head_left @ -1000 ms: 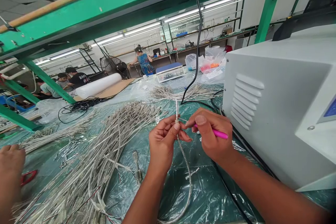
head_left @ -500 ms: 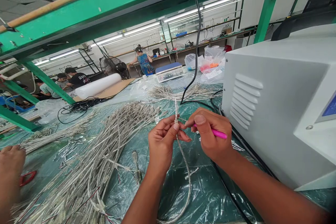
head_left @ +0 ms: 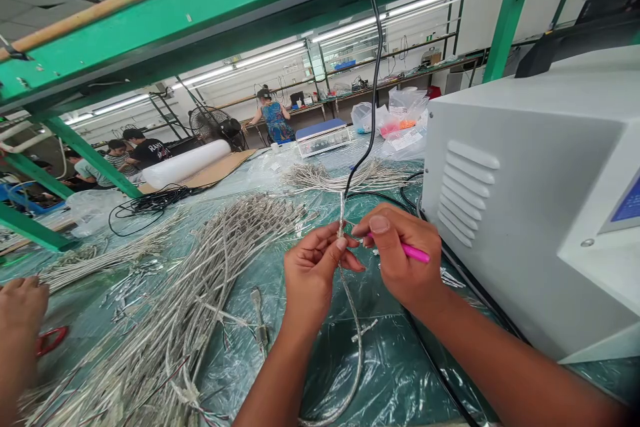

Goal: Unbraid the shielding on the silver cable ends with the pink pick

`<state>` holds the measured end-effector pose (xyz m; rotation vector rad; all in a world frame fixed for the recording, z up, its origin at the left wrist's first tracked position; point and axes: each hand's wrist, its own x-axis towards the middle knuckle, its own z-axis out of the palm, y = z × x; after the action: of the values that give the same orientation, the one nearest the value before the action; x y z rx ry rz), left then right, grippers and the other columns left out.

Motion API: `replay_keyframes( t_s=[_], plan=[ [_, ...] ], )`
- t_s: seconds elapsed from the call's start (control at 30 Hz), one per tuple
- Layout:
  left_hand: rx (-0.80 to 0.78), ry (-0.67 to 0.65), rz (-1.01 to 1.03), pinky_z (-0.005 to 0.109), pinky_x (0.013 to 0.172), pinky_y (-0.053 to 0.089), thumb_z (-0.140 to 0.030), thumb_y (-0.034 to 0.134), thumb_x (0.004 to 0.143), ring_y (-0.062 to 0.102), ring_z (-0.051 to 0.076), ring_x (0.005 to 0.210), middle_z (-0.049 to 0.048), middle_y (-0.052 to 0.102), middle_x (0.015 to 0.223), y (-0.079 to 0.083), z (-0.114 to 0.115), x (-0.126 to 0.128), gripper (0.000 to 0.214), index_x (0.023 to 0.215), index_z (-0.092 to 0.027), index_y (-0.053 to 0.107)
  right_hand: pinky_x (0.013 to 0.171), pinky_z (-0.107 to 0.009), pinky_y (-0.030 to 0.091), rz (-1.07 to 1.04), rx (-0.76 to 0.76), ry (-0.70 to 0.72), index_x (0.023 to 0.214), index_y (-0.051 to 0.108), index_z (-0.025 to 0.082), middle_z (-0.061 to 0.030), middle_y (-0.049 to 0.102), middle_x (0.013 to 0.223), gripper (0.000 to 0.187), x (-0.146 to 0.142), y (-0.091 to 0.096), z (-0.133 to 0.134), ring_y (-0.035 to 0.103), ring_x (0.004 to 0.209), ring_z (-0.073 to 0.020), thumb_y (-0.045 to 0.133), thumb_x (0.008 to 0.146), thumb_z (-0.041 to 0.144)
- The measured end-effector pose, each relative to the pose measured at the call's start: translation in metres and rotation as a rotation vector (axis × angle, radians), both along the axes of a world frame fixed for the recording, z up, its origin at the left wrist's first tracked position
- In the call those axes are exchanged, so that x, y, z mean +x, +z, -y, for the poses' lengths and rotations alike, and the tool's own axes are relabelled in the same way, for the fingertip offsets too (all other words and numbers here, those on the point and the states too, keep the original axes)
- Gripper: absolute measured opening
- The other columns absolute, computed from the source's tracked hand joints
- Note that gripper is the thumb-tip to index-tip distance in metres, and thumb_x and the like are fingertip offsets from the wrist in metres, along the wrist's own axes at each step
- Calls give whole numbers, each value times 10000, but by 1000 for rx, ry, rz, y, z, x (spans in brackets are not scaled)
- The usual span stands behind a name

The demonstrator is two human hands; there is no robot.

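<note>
Braided cable (head_left: 353, 337) held upright between two hands above a plastic-sheeted surface (head_left: 400, 373).

A white machine casing (head_left: 505, 213) is placed on the right of the surface, and a large bundle of braided cables (head_left: 200, 287) is spread to the left. Beside the bundle, at the frame edge, another person's hand (head_left: 17, 310) is seen near red-handled scissors (head_left: 51, 340). The cable's upper end is pinched between thumb and forefinger of the left hand (head_left: 311, 280), its length hanging down onto the sheet. A pink pen (head_left: 415, 253) is clenched in the right hand (head_left: 400, 253), just beside the cable.
</note>
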<state>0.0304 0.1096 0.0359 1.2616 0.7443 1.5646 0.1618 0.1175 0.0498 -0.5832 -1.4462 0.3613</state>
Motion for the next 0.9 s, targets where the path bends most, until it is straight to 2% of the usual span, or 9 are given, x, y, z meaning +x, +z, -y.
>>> replay_keyframes(
  t_s=[0.17,0.27,0.43,0.53,0.6,0.77,0.83,0.9],
  plan=[
    [-59,74,-86,305,558,557,-187,746,772,643,154,515,55,730,752,3,4,5,221,982,-125,713,585,-281,419,11,-35,-75,644,570,183,-13,587,651,378,1,1,0,527,589,-120,455,987,291],
    [-42,123,-222,301,576,539,-214,715,804,626,148,537,55,720,763,-1,4,5,216,1004,-133,720,580,-283,416,34,-53,-99,628,554,187,-15,589,653,389,1,0,-2,532,592,-122,460,985,309],
    [77,219,-588,269,552,477,-216,593,894,606,146,563,50,712,778,-8,0,-3,252,1109,-186,720,595,-282,440,46,-95,-48,654,577,188,-15,596,676,347,-3,-2,-5,551,616,-130,507,967,321],
    [215,322,-773,277,559,449,-190,573,900,594,158,561,53,694,730,-7,-1,-6,259,1112,-180,722,603,-284,447,19,-129,-95,674,592,189,-12,584,677,339,-6,-4,-6,557,618,-133,501,970,328],
    [309,345,-859,290,600,447,-165,553,907,598,172,596,59,689,729,-5,0,-7,281,1137,-190,714,610,-286,449,15,-141,-135,677,591,190,-10,579,676,347,-6,-6,-8,558,616,-133,493,974,341],
    [354,269,-921,305,610,431,-143,523,912,563,172,570,60,677,720,3,3,-8,304,1124,-225,725,618,-286,428,60,-165,-253,650,567,193,-18,610,702,381,-4,-11,-13,549,627,-131,492,978,371],
    [260,185,-845,299,582,427,-167,557,898,541,165,529,33,639,636,5,3,-12,262,1074,-225,742,612,-285,415,103,-150,-293,643,571,193,-15,605,683,385,-3,-11,-14,535,615,-129,496,978,368],
    [95,74,-697,279,527,416,-207,600,879,515,152,485,6,594,573,7,3,-17,212,1039,-205,740,601,-284,401,135,-139,-312,640,581,192,-11,597,661,389,-4,-11,-14,523,597,-126,498,978,366]
  ],
)
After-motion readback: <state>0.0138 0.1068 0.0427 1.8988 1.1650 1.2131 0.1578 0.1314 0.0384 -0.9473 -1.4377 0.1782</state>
